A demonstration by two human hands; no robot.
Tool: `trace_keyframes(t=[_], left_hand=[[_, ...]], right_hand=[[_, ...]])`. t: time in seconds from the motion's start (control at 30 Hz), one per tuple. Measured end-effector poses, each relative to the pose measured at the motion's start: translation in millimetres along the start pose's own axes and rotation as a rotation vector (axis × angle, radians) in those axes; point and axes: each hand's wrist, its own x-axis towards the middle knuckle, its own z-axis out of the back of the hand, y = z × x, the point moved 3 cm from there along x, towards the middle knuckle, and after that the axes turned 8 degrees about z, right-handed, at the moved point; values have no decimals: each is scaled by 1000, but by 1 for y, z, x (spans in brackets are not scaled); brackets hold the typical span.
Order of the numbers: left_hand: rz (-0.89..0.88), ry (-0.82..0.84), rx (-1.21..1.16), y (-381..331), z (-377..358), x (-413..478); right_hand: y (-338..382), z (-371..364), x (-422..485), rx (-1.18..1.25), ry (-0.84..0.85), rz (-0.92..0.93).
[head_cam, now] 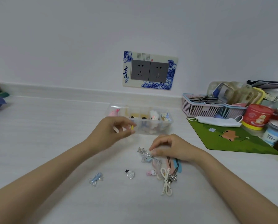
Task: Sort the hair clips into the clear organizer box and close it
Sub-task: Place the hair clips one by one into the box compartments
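The left hand [117, 128] is raised just in front of the clear organizer box [151, 126]. Its thumb and fingers are curled in and pinch a small yellow clip [132, 127] at the box's near left corner. The right hand [170, 147] is lower, down on the white tabletop [54, 143]. Its fingers are bunched together and its fingertips [152, 151] nip the edge of a silver bow clip [142, 150] at the top of the loose pile. Motion blur hides whether that clip has left the table.

The box stands open, well back from the pile, and its compartments already hold pink and white pieces. Near the right wrist lie flat snap clips [173, 165], a white dotted bow [165, 180] and a little pink clip [151, 172]. A clear flower clip [130, 174] and a blue ribbon bow [95, 178] lie apart to the left. Off to the right are a green mat [232, 143], a face mask [219, 122] and a pink basket [201, 109].
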Motion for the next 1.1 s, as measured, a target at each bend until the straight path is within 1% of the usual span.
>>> trace_keyframes(t=[0.1,0.23,0.37,0.47,0.6,0.7,0.77,0.8,0.93,1.03,1.1], left_hand=[[-33,-41,40,-15,-2,30],[11,-63,75,-18,-15,71],[108,4,203,-4,-31,89],[140,28,250,2,-33,83],[119,56,310,-2,-20,63],[23,-22,282,-9,-3,37],[-12,-89,230,-9,7,13],[-17,-92,216,-5,11,0],[46,25,237,17,16,-32],[147,110,245,31,13,-32],[174,155,257,38,11,-28]], right_hand=[[-1,1,-1,-8,-24,22],[-6,0,0,-6,-54,38],[-8,1,0,3,-39,43],[-9,1,-1,5,-26,47],[-10,-2,0,31,-89,48],[-12,-3,3,65,-180,38],[-11,-3,4,95,-241,40],[-9,-3,5,124,-264,41],[8,2,14,237,-354,50],[21,10,29,280,-420,57],[27,16,40,335,-454,35]])
